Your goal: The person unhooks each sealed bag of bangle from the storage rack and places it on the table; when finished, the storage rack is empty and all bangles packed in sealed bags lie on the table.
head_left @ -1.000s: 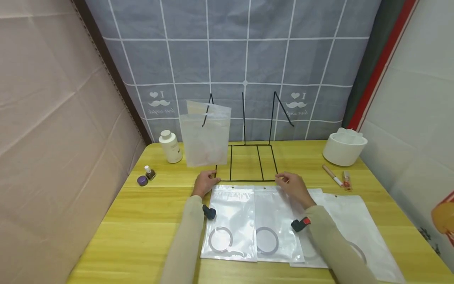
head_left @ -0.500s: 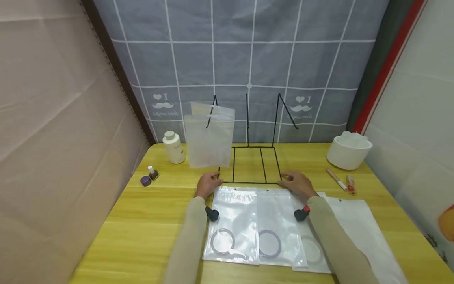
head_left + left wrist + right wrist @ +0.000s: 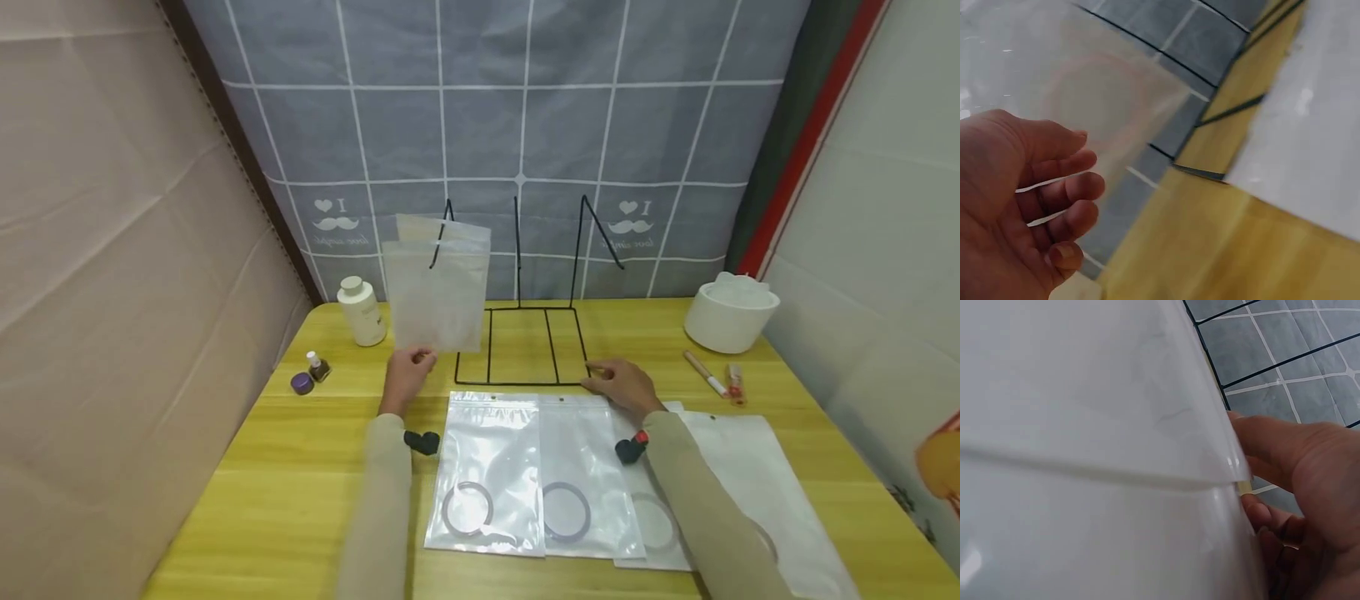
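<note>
A black wire rack with upright hooks stands on the table. From its left hook hang white translucent zip bags; a faint ring shows inside one in the left wrist view. My left hand is at the lower edge of these bags, its fingers loosely curled in front of the film. At the rack's front right corner, my right hand grips the wire between thumb and fingers. Flat bags in the foreground partly hide those fingertips in the right wrist view.
Several flat zip bags with rings inside lie before the rack. A white bottle, a small dark bottle and a purple lid stand left. To the right are a white pot, a pen-like stick and a small tube.
My left hand has let go of the rack's front left corner and moved left and up to the hanging bags' lower edge. The right hand stays at its corner.
</note>
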